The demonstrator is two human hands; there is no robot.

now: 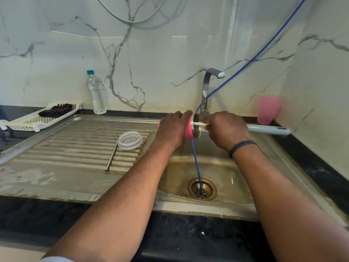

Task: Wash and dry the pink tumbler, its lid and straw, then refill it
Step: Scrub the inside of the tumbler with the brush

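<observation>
1. Head view, hands: the left hand (174, 127) is wrapped over the pink tumbler (188, 130), fingers curled round its body, holding it on its side above the sink (236, 186) with the steel mouth facing right. The right hand (225, 129) is closed round the white brush handle (268, 128), whose thin shaft runs from those fingers into the tumbler's mouth (the brush head is hidden inside).

2. Head view, other task parts: the clear lid (130, 140) and the metal straw (111, 153) lie on the draining board, well to the left of the left fingers and touching or nearly touching each other.

3. Risk, grip: a wet, smooth tumbler held sideways could turn or slip under the left fingers if the brush is pushed hard, and drop into the basin.

4. Risk, tubing: the blue tube (196, 161) hangs just below and between both sets of fingers down to the drain (202, 189); the handle or a wrist could snag it.

5. Risk, tap: the tap (205, 91) stands just behind the right knuckles (a backward pull of the handle might knock it).

6. Risk, straw: it could roll along the ribs.
</observation>
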